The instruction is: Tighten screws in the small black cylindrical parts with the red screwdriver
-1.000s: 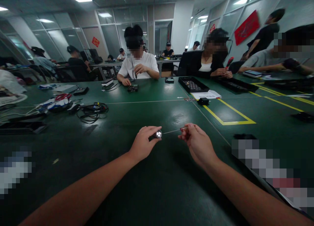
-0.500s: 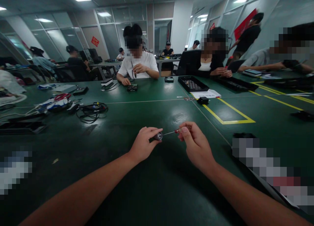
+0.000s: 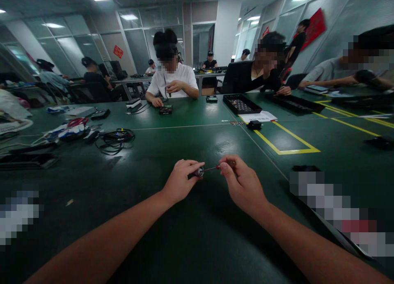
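Note:
Between the thumb and fingers of my left hand (image 3: 181, 179) is a small dark cylindrical part (image 3: 200, 172) with a pale round end turned to the right. My left fingers cover much of its body. A screwdriver (image 3: 218, 167) with a reddish handle is gripped in my right hand (image 3: 241, 179), its thin shaft pointing left. The shaft's tip meets the round end of the part; whether it sits in a screw is too small to tell. Both hands are just above the green table (image 3: 197, 234).
Coiled black cables (image 3: 114, 140) lie on the left. Farther off stand a black tray of small parts (image 3: 241, 104), a small black device (image 3: 254, 125) and yellow tape outlines (image 3: 297, 152). A blurred-out flat item (image 3: 332, 210) is at right. Across the table, a person in white (image 3: 172, 81) handles a device.
My right hand has shifted slightly left, bringing the screwdriver handle nearer the part. My left hand keeps its place. Across the table, the person in black has leaned forward.

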Motion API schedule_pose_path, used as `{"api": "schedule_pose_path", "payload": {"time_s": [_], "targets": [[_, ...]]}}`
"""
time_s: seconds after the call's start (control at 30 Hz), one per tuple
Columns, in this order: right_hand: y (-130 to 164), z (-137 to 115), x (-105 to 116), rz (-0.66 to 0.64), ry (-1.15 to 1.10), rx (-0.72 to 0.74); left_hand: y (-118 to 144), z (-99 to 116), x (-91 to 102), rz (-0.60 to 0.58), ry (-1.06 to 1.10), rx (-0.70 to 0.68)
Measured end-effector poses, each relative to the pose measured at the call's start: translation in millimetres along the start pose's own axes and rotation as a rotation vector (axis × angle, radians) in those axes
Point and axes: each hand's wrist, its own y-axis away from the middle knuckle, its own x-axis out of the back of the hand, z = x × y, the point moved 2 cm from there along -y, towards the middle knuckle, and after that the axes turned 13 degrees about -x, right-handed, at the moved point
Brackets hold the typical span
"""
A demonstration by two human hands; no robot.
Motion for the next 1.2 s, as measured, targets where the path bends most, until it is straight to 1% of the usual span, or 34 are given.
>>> {"api": "schedule_pose_path", "payload": {"time_s": [0.13,0.23,0.37,0.53,0.67,0.77,0.9,1.1,1.2], "targets": [[0.9,-2.0,3.5,0.087,0.012,0.002,0.4,-0.1,-0.6,0.019,0.019,-0.006],[0.6,-0.8,4.4,0.113,-0.015,-0.013,0.7,-0.3,-0.2,0.04,0.035,0.006],[-0.7,0.2,4.0,0.11,-0.027,-0.029,1.0,-0.7,0.2,0.05,0.04,0.031],[0.4,-0.5,4.7,0.117,-0.047,0.001,1.1,-1.9,-0.1,0.06,0.04,0.04],[3.2,-3.0,5.1,0.056,-0.035,0.044,1.4,-3.1,-0.4,0.084,0.055,0.04],[3.5,-5.3,5.5,0.045,-0.013,0.051,1.6,-3.7,0.0,0.098,0.071,0.059],[1.1,-5.6,5.1,0.059,0.022,0.036,1.5,-3.7,0.6,0.1,0.084,0.08],[-1.8,-1.3,5.2,0.109,0.044,0.008,1.2,-1.7,-0.1,0.099,0.095,0.037],[-2.3,-0.7,6.1,0.127,0.04,-0.002,1.0,0.3,1.9,0.101,0.123,0.059]]}}
